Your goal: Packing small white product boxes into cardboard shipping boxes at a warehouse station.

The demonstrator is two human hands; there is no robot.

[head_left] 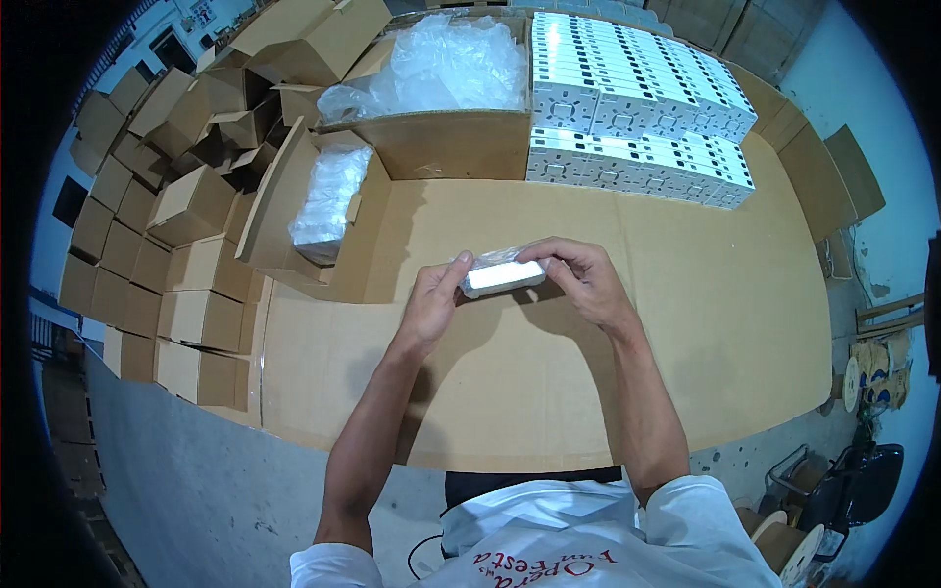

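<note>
Both hands, left and right, gripped one bagged white block; finished boxes filled upper right; bagged stock remained left.

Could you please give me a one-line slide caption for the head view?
Both hands, left hand and right hand, hold a small white plastic-wrapped item above a cardboard-covered table.

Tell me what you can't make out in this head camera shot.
- Small white item held by left hand and right hand: clear wrap and fingers hide its kind.
- Large open carton: crumpled plastic covers the contents.
- Stacked white boxes: print too small.
- Table's near edge: hidden behind the person's torso.
</note>
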